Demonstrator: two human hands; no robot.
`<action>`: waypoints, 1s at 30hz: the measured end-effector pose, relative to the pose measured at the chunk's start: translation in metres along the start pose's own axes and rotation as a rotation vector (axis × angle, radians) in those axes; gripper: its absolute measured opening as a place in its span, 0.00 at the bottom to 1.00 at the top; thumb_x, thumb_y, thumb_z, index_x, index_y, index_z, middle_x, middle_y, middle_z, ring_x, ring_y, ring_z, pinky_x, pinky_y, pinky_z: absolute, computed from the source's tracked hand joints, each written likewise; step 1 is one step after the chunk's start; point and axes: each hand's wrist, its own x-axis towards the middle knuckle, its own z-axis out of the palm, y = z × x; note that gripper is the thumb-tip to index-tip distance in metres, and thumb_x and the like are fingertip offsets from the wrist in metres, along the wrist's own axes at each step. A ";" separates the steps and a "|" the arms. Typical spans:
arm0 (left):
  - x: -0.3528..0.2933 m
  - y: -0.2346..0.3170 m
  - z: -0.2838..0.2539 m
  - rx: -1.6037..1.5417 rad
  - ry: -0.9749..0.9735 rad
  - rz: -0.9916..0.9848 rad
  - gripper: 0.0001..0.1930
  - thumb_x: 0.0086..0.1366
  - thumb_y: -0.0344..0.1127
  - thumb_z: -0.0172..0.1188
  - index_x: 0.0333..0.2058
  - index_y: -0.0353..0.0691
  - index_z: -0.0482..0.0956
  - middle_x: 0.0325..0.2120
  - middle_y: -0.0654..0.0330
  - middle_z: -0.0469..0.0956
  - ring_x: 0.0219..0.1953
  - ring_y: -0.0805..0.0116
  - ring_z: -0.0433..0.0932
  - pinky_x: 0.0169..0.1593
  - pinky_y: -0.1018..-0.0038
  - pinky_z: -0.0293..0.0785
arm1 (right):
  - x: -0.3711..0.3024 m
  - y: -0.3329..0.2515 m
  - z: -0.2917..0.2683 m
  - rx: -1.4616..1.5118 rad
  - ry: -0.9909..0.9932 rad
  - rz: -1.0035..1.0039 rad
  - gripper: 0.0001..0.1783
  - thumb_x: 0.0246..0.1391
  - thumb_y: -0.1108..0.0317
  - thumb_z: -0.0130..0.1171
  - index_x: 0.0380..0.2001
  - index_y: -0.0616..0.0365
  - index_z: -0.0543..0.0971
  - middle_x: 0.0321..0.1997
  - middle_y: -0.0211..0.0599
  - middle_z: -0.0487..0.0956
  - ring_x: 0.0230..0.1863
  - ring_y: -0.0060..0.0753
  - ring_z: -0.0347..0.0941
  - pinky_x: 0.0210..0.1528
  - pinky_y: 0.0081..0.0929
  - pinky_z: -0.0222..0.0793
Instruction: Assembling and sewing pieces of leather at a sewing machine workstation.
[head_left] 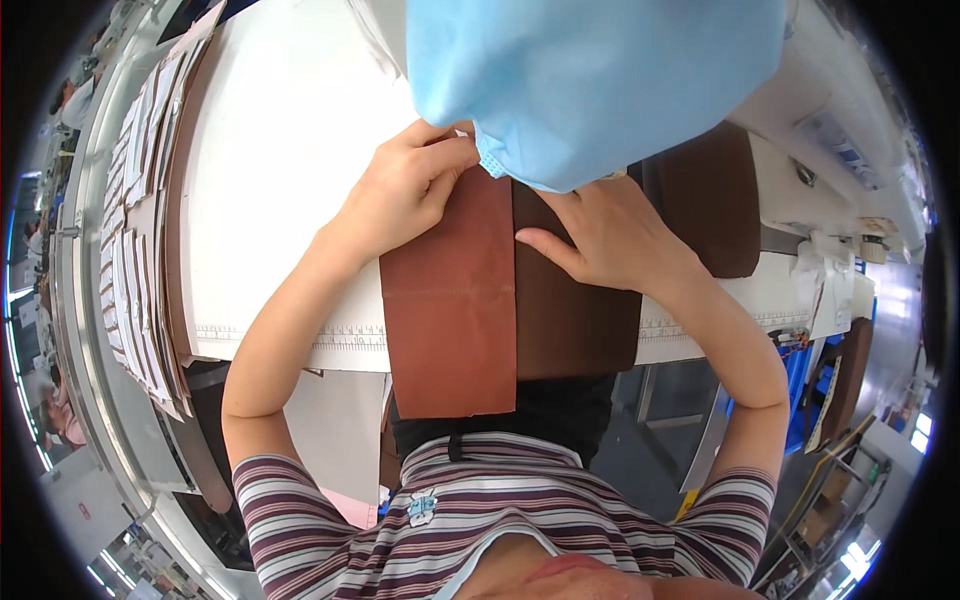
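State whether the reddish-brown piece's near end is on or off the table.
Off: the reddish-brown piece extends past the table edge.

Left hand (412,185) on reddish-brown strip (450,310)

We see a flat, faintly creased reddish-brown sheet (450,325) lying alongside a smooth dark brown panel (578,320); both overhang the table's (270,190) near edge, their far ends hidden.

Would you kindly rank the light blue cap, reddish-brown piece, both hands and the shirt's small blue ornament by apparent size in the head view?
1. Light blue cap, perhaps enlarged by nearness to the camera
2. Reddish-brown piece
3. Left hand and right hand: too alike to rank, both partly hidden
4. Small blue ornament
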 end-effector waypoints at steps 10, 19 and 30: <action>0.001 -0.003 0.002 0.124 0.028 0.133 0.14 0.45 0.14 0.55 0.30 0.36 0.83 0.34 0.59 0.79 0.39 0.59 0.76 0.40 0.69 0.76 | 0.000 -0.002 0.005 -0.038 0.025 -0.017 0.21 0.52 0.65 0.60 0.48 0.60 0.72 0.45 0.38 0.74 0.50 0.43 0.69 0.53 0.35 0.69; 0.007 -0.009 0.005 0.177 0.037 0.163 0.14 0.45 0.14 0.55 0.29 0.37 0.83 0.33 0.60 0.79 0.40 0.60 0.75 0.41 0.68 0.76 | 0.001 -0.004 0.003 -0.095 0.049 -0.016 0.19 0.51 0.65 0.60 0.46 0.60 0.73 0.42 0.36 0.75 0.49 0.40 0.70 0.53 0.34 0.70; 0.008 -0.004 0.003 0.248 0.037 0.148 0.13 0.45 0.15 0.56 0.28 0.39 0.83 0.33 0.62 0.79 0.38 0.59 0.75 0.39 0.68 0.77 | 0.002 -0.004 0.002 -0.098 0.057 -0.022 0.19 0.50 0.66 0.61 0.45 0.61 0.73 0.42 0.36 0.75 0.49 0.41 0.71 0.53 0.34 0.70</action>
